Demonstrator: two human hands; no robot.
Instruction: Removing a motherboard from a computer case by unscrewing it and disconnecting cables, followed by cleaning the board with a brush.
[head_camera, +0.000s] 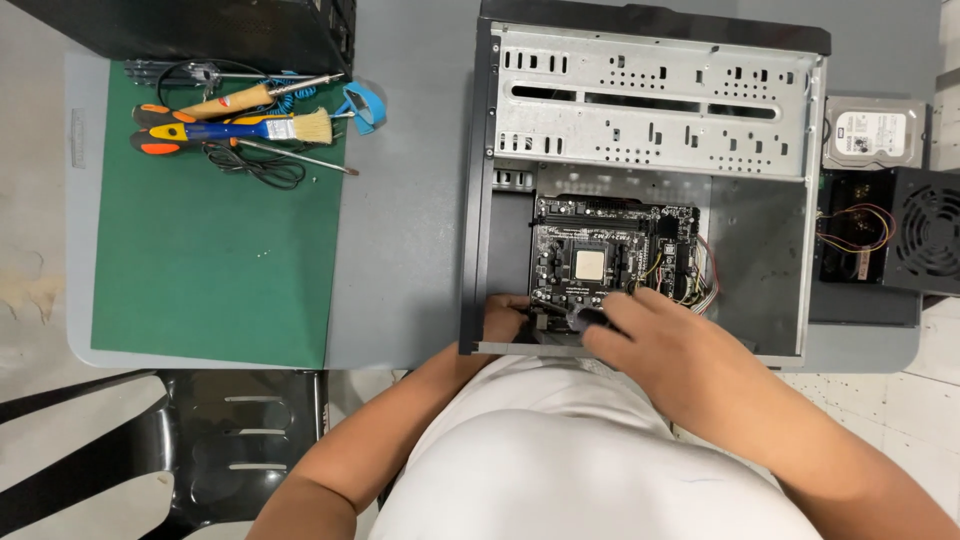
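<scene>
Looking straight down into an open grey metal computer case (760, 260) lying on its side on a grey table (400, 200). Small black motherboard (612, 250) sitting inside, near edge of the case, square silver processor (590, 264) in the middle of it. Left hand (505, 318) curled at the lower left corner of the board, just inside the case wall, fingers bent around something dark there, can't tell exactly what or whether it's actually gripped. Right hand (655, 345) resting over the bottom edge of the board, fingers pointing left and touching the board's near edge, loosely curled, not clearly pinching anything. Bundle of thin coloured wires (706, 275) trailing off the board's right side, just beside the right hand.

Perforated grey drive cage (655, 100) filling the far half of the case. Off to the right, outside the case: silver hard drive (873, 133) lying flat, and just below it a black power supply box (905, 240) with a round fan grille and some loose wires showing.

Far left, well apart from both hands: green rectangular work mat (215, 270) with a pile of tools at its top edge, namely orange-and-black handled screwdrivers (160, 128), a wooden-handled brush with pale bristles (300, 125), and a blue strap (362, 105). Black plastic chair (215, 450) below the table on the left
</scene>
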